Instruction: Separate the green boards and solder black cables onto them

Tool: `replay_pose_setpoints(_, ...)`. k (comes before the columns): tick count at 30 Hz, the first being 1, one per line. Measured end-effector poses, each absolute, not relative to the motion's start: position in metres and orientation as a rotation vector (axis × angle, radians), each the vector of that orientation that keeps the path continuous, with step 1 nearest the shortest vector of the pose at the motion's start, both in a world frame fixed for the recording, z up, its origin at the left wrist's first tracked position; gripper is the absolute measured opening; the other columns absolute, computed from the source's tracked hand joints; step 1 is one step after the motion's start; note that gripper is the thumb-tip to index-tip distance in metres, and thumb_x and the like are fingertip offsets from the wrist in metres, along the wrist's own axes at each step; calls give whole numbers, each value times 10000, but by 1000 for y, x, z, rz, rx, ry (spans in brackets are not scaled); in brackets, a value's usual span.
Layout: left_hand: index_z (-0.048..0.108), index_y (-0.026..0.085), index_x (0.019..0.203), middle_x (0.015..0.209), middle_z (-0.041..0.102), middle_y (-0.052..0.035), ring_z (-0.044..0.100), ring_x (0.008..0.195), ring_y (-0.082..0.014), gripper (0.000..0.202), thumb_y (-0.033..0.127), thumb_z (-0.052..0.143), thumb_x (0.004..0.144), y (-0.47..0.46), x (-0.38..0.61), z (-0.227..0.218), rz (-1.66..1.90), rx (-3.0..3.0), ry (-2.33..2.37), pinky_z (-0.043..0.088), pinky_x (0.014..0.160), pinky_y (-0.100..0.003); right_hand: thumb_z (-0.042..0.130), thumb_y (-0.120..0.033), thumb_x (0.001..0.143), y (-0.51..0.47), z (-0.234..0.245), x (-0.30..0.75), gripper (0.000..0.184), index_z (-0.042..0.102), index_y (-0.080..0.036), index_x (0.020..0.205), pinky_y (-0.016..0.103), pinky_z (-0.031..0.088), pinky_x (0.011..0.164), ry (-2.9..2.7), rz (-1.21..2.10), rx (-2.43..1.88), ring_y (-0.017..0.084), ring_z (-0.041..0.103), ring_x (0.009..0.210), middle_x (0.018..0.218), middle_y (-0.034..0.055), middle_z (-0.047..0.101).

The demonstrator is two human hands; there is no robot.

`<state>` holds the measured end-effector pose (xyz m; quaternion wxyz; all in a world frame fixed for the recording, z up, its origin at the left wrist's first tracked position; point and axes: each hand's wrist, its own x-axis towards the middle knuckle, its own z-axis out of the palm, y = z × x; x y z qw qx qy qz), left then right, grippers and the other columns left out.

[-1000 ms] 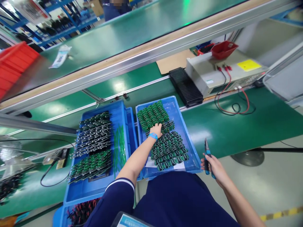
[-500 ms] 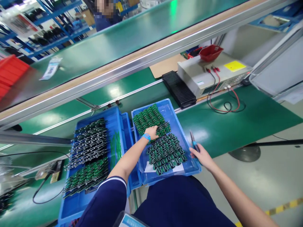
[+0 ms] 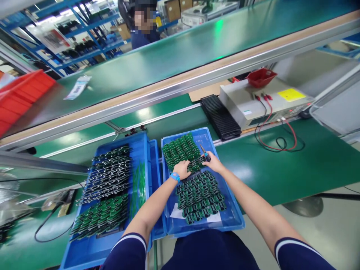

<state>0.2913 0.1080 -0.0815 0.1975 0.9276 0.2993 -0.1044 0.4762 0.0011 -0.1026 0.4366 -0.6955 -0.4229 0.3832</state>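
Observation:
My right hand (image 3: 214, 164) is closed around pliers (image 3: 207, 155) with blue and black handles, their pointed metal jaws aimed up and left. My left hand (image 3: 182, 170), with a blue band on its wrist, grips the left end of a dark row of green circuit boards (image 3: 196, 164). The right hand's fingers are at the right end of that same row. Behind it lie stacked green circuit boards (image 3: 180, 148), and nearer to me another group of boards (image 3: 200, 193) rests over white paper. All of these lie in a blue tray (image 3: 236, 221).
At left, another blue tray (image 3: 84, 249) holds many boards and green strips. A black ribbed rack (image 3: 221, 117) stands beside a grey instrument (image 3: 242, 101) with red and black leads. A metal-edged shelf (image 3: 157, 93) crosses above; another person (image 3: 144, 35) is beyond it.
My right hand has brought the pliers from beyond the tray's right edge in to the right end of the board row. The left hand remains at the boards; the view has shifted.

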Motion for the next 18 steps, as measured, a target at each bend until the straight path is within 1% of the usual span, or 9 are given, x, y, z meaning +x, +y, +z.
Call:
replay_pose_setpoints(2, 496, 151, 1149, 1160, 516, -91, 523, 1028, -212, 340, 331, 505, 861, 108, 287, -80, -228, 2519, 858, 450, 868, -438, 510, -345, 850, 3, -96, 477, 327, 508, -151, 1113, 392, 490, 798, -1116, 957, -1732, 176, 560, 940, 1095, 70, 552)
replay_pose_setpoints(4, 508, 154, 1138, 1149, 528, -92, 506, 1061, -230, 360, 322, 558, 824, 109, 281, -77, -139, 2419, 878, 422, 901, -458, 509, -348, 850, 6, -84, 476, 323, 512, -150, 1104, 387, 491, 792, -1173, 952, -1736, 172, 563, 926, 1082, 67, 556)
replay_pose_setpoints(8, 557, 187, 1079, 1131, 563, -92, 458, 1135, -285, 490, 271, 731, 629, 110, 261, -57, 136, 2150, 957, 339, 995, -445, 523, -359, 838, 19, -35, 468, 332, 517, -150, 1096, 415, 463, 834, -1282, 896, -1708, 186, 550, 964, 1086, 68, 556)
replay_pose_setpoints(10, 565, 197, 1047, 1118, 577, -83, 473, 1123, -292, 508, 294, 753, 584, 109, 241, -41, 303, 1979, 1016, 330, 1005, -430, 587, -370, 785, 24, 0, 463, 414, 490, -175, 1137, 438, 417, 898, -1317, 846, -1679, 209, 518, 1034, 1131, 71, 541)
replay_pose_setpoints(11, 560, 198, 1041, 1103, 586, -79, 494, 1100, -290, 520, 317, 757, 575, 107, 230, -32, 389, 1884, 1048, 342, 995, -426, 631, -383, 741, 25, 18, 460, 493, 461, -213, 1171, 420, 394, 929, -1316, 821, -1672, 214, 499, 1063, 1162, 68, 528)
replay_pose_setpoints(12, 546, 198, 1050, 1090, 594, -75, 520, 1069, -282, 541, 339, 756, 572, 104, 217, -23, 475, 1780, 1076, 366, 974, -421, 640, -400, 724, 25, 35, 456, 531, 439, -234, 1186, 404, 387, 932, -1310, 809, -1669, 214, 500, 1057, 1163, 63, 527)
replay_pose_setpoints(14, 499, 200, 1095, 1072, 606, -72, 573, 995, -257, 581, 383, 733, 596, 94, 190, -8, 635, 1554, 1115, 430, 904, -404, 561, -447, 772, 17, 60, 442, 467, 433, -236, 1168, 379, 413, 874, -1301, 842, -1664, 192, 545, 938, 1055, 46, 570)
replay_pose_setpoints(16, 470, 192, 1110, 1035, 624, -76, 616, 905, -235, 571, 437, 680, 639, 80, 165, 2, 767, 1323, 1119, 484, 812, -387, 486, -474, 811, 5, 73, 421, 398, 464, -217, 1114, 351, 439, 792, -1322, 947, -1648, 171, 559, 818, 908, 25, 595)
replay_pose_setpoints(18, 505, 169, 1031, 919, 654, -73, 644, 778, -221, 524, 501, 635, 647, 66, 144, 8, 862, 1118, 1096, 513, 722, -378, 469, -491, 812, -8, 75, 391, 388, 492, -205, 1073, 322, 449, 714, -1370, 1089, -1612, 158, 553, 738, 823, 10, 596)
